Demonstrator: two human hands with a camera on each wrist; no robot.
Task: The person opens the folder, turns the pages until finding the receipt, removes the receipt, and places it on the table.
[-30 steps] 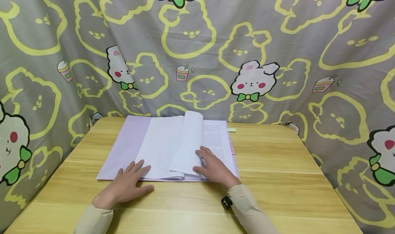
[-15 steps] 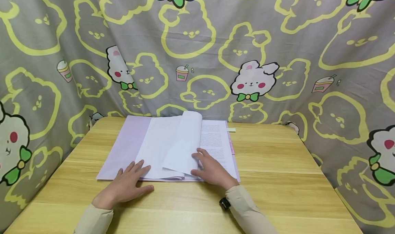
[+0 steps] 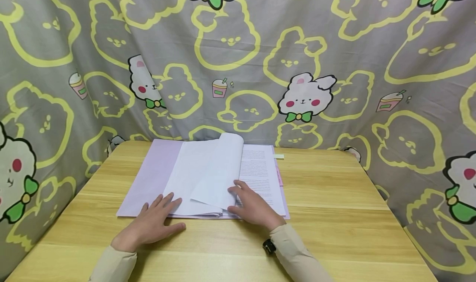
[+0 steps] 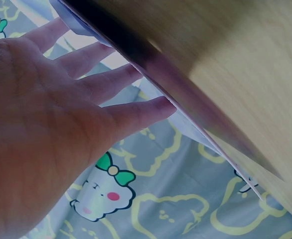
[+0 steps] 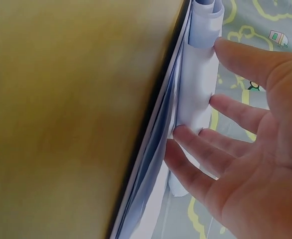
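Note:
An open lilac folder point(image 3: 154, 170) with white sheets lies on the table. My left hand point(image 3: 150, 222) rests with spread fingers on the lower edge of its left page point(image 3: 189, 170); the left wrist view shows those fingertips against the folder's edge. A turning sheet point(image 3: 219, 178) curls over the middle, its free corner pointing left. My right hand point(image 3: 254, 203) touches the curled sheet's right side with fingertips and thumb, fingers extended. Beneath it shows a printed page point(image 3: 256, 166). In the right wrist view the sheet makes a loose roll point(image 5: 198, 74) beside the fingers.
The wooden table point(image 3: 334, 216) runs around the folder on all sides. A patterned curtain point(image 3: 238, 58) hangs at the back and both sides, close behind the folder's far edge. A pale green tab point(image 3: 279, 156) and a pink tab point(image 3: 280, 178) stick out at the folder's right.
My right hand has slid slightly left, and the curled sheet's free corner has moved left with it. More of the printed page is uncovered. The left hand has stayed still.

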